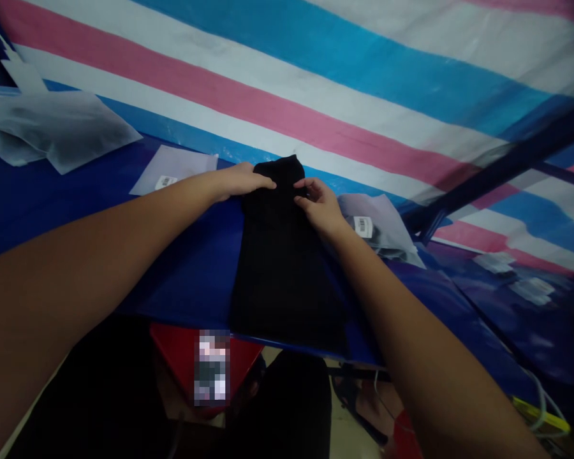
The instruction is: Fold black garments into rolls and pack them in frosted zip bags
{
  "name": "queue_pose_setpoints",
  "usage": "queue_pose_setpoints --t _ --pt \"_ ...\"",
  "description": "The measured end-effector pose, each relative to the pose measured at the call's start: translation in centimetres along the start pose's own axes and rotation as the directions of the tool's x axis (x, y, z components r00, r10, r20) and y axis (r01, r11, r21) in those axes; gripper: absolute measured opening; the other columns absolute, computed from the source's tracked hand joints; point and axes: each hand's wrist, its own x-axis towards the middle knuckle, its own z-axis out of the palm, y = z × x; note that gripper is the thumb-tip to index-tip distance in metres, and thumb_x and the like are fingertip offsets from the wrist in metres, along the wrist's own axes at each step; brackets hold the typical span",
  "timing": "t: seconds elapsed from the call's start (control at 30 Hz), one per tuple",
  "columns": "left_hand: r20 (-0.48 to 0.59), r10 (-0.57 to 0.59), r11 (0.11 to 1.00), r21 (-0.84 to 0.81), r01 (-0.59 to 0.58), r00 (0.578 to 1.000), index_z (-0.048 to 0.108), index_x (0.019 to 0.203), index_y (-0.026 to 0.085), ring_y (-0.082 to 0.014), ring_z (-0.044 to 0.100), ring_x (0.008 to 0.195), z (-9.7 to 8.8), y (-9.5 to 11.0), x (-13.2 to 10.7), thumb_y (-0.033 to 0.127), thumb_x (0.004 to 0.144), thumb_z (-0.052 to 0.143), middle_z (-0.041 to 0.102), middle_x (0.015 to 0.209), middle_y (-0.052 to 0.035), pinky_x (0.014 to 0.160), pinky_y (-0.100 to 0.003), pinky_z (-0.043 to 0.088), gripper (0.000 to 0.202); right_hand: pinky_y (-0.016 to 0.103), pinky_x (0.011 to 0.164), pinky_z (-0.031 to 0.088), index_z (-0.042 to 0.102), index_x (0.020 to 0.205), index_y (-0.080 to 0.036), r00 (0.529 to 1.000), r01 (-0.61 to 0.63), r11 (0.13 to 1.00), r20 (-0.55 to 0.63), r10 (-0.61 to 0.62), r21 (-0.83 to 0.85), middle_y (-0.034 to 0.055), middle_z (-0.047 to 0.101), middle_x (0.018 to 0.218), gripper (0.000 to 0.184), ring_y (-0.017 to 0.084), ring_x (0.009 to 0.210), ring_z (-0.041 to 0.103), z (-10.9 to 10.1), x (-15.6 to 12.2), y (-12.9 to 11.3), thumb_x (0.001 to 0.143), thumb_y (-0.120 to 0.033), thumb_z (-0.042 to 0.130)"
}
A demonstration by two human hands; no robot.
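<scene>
A long, folded black garment [287, 268] lies on the blue tabletop [186, 268], its narrow end away from me; its exact kind is unclear. My left hand [242, 180] is at the far left edge of the garment, thumb resting on top and the other fingers mostly hidden behind or under it. Over the far right edge, my right hand [320, 204] is bent, with its thumb and forefinger tips a little apart on the black cloth. Near my left wrist is a flat frosted plastic bag [182, 162] with a barcode label [165, 182].
Right of the garment sits another frosted bag [387, 233], something dark inside. More frosted bags [62, 124] lie at far left. A striped sheet [287, 108] hangs behind the table, a dark metal bar [497, 166] crosses at right, and a red stool [176, 347] stands below.
</scene>
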Motion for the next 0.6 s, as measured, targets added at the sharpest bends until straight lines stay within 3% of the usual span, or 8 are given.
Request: queue_pose_setpoints --t 0.13,0.3,0.47,0.6 --pt "-0.067 -0.083 0.982 -0.176 0.07 0.994 0.076 0.112 0.017 -0.0318 0.075 0.104 0.8 0.1 0.2 0.039 0.073 0.087 0.081 0.118 -0.0152 0.095 -0.045 0.058 0.045 0.039 0.091 0.056 0.062 0.101 -0.027 0.999 0.023 0.992 -0.04 -0.018 0.122 0.0027 0.068 0.106 0.029 0.022 0.098 0.065 0.2 0.1 0.0 0.073 -0.018 0.064" --pt "-0.066 -0.059 0.982 -0.184 0.046 0.996 0.077 0.104 0.023 -0.0339 0.075 0.108 0.4 -0.1 0.4 0.031 0.064 0.089 0.081 0.114 -0.0124 0.097 -0.045 0.057 0.042 0.04 0.096 0.056 0.06 0.104 -0.029 0.996 -0.015 0.972 -0.085 0.036 0.233 0.0023 0.068 0.11 0.036 0.023 0.108 0.066 0.4 0.3 0.5 0.069 -0.022 0.064" --pt "0.015 -0.055 0.998 0.032 0.054 0.998 0.076 0.102 0.023 -0.0335 0.076 0.106 -0.8 -0.3 0.1 0.039 0.063 0.092 0.082 0.113 -0.0111 0.091 -0.041 0.057 0.046 0.041 0.096 0.057 0.063 0.103 -0.028 0.99 -0.084 0.963 -0.09 0.11 0.258 0.0028 0.07 0.108 0.037 0.024 0.106 0.067 0.2 0.1 0.4 0.066 -0.021 0.069" --pt "0.047 0.053 0.982 0.178 -0.06 0.998 0.078 0.1 0.022 -0.0318 0.076 0.107 -1.1 -0.6 0.1 0.039 0.072 0.086 0.082 0.112 -0.0089 0.09 -0.038 0.056 0.033 0.046 0.093 0.06 0.067 0.105 -0.027 0.984 -0.165 0.982 -0.056 0.171 0.092 0.0055 0.072 0.11 0.033 0.027 0.103 0.068 0.0 -0.2 0.2 0.073 -0.022 0.068"
